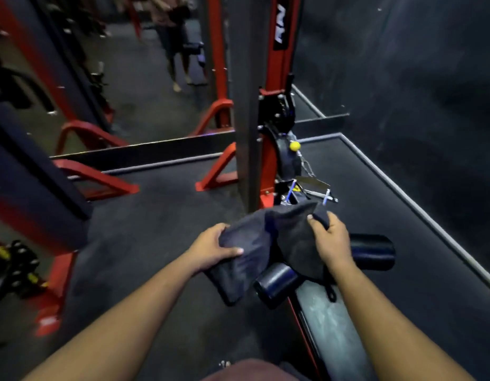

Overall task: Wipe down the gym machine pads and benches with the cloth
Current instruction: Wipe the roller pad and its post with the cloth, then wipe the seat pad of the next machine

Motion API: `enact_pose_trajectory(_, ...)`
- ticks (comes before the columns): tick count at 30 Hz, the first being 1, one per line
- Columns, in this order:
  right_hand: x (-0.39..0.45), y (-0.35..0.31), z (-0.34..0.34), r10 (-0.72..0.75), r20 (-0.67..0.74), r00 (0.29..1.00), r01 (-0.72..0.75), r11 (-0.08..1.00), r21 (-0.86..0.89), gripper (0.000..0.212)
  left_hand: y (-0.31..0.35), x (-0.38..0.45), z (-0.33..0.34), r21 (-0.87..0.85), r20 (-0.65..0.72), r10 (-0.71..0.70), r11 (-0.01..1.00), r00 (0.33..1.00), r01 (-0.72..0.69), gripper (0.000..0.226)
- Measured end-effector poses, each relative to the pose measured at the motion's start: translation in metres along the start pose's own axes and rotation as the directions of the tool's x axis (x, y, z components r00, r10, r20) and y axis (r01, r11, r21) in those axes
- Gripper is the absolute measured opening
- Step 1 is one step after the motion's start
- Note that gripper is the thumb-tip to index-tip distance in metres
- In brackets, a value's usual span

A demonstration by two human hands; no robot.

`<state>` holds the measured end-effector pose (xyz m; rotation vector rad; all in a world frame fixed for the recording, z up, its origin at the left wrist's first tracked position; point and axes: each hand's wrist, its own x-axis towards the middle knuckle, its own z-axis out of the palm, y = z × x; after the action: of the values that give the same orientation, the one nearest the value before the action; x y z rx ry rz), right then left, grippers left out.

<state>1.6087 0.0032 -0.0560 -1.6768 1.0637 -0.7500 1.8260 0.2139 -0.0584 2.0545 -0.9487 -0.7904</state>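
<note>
Cloth: the dark cloth is held in the air between both hands, above the foot end of the bench, and hangs down in loose folds. It is not pressed flat on any pad.
Left hand: the left hand grips the left part of the cloth, with the thumb on top and the fingers curled under the fabric.
Right hand: the right hand pinches the upper right corner of the cloth between the thumb and curled fingers.
Roller pads: the left roller pad sits just under the hanging cloth; the right roller pad sticks out beyond the right hand. The cloth seems near or touching them, but I cannot tell if it rubs them.
Bench pad: the bench pad runs from the rollers toward the person and shows pale, dull streaks.
Done so far: I cannot tell which surfaces are already wiped; the streaks on the bench can be dust or wiping marks.
Left to do: in my judgement, the hands are arranging or refolding the cloth, so the rollers and the bench likely wait for a wipe.
Around: the red machine frame stands ahead on the dark rubber floor; another person stands far behind.
</note>
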Motion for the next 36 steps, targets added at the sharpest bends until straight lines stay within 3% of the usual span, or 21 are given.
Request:
enact_pose_trajectory(3, 0.007, -0.011, -0.008, -0.060, 0.120, 0.991, 0.063, 0.998, -0.022, 0.021, -0.027, -0.049, -0.023, 0.105, -0.081, -0.129, 0.985, 0.988, 0.137, 0.041)
enact_pose_trajectory(7, -0.005, -0.019, -0.009, -0.097, 0.312, 0.945, 0.112, 0.993, -0.029, 0.046, -0.049, -0.135, -0.029, -0.071, -0.271, -0.280, 0.960, 0.921, 0.271, 0.025)
enact_pose_trajectory(10, -0.021, -0.014, -0.005, -0.083, 0.384, 0.920, 0.082, 0.996, 0.018, 0.043, -0.067, -0.190, -0.019, -0.285, -0.363, -0.411, 0.904, 0.836, 0.320, 0.025)
enact_pose_trajectory(12, -0.044, -0.010, 0.003, -0.087, 0.423, 0.902, 0.083, 0.996, 0.027, 0.042, -0.068, -0.230, 0.001, -0.586, -0.419, -0.484, 0.790, 0.768, 0.179, 0.026)
enact_pose_trajectory(14, -0.074, -0.009, 0.017, -0.143, 0.448, 0.883, 0.142, 0.989, 0.036, 0.041, -0.058, -0.263, 0.021, -0.780, -0.468, -0.559, 0.625, 0.685, -0.022, 0.026)
enact_pose_trajectory(17, -0.134, -0.016, 0.038, -0.218, 0.500, 0.838, 0.221, 0.974, 0.053, 0.024, -0.050, -0.297, 0.043, -0.786, -0.577, -0.653, 0.606, 0.490, -0.118, 0.023)
enact_pose_trajectory(20, -0.209, -0.025, 0.061, -0.361, 0.542, 0.759, 0.380, 0.921, 0.083, 0.020, -0.040, -0.330, 0.055, -0.785, -0.607, -0.694, 0.599, 0.387, -0.157, 0.028)
enact_pose_trajectory(23, -0.296, -0.034, 0.081, -0.492, 0.573, 0.656, 0.499, 0.851, 0.160, 0.023, -0.024, -0.364, 0.064, -0.744, -0.648, -0.654, 0.653, 0.390, -0.143, 0.018)
enact_pose_trajectory(26, -0.383, -0.040, 0.100, -0.553, 0.682, 0.478, 0.553, 0.793, 0.256, 0.034, -0.014, -0.404, 0.074, -0.672, -0.694, -0.566, 0.732, 0.445, -0.117, 0.019)
enact_pose_trajectory(28, -0.434, -0.041, 0.114, -0.550, 0.751, 0.367, 0.558, 0.775, 0.295, 0.042, -0.020, -0.441, 0.075, -0.670, -0.692, -0.546, 0.730, 0.471, -0.138, 0.024)
enact_pose_trajectory(32, -0.512, -0.052, 0.135, -0.501, 0.854, 0.137, 0.457, 0.797, 0.395, 0.041, -0.055, -0.534, 0.061, -0.698, -0.667, -0.553, 0.698, 0.500, -0.159, 0.052)
enact_pose_trajectory(34, -0.542, -0.063, 0.144, -0.456, 0.890, 0.016, 0.344, 0.838, 0.423, 0.053, -0.076, -0.580, 0.051, -0.681, -0.681, -0.539, 0.715, 0.495, -0.159, 0.036)
enact_pose_trajectory(35, -0.551, -0.066, 0.152, -0.453, 0.891, 0.004, 0.306, 0.849, 0.430, 0.056, -0.088, -0.600, 0.046, -0.683, -0.687, -0.534, 0.706, 0.493, -0.187, 0.026)
enact_pose_trajectory(36, -0.558, -0.067, 0.159, -0.467, 0.883, 0.036, 0.284, 0.852, 0.439, 0.057, -0.097, -0.618, 0.040, -0.685, -0.693, -0.529, 0.696, 0.490, -0.217, 0.021)
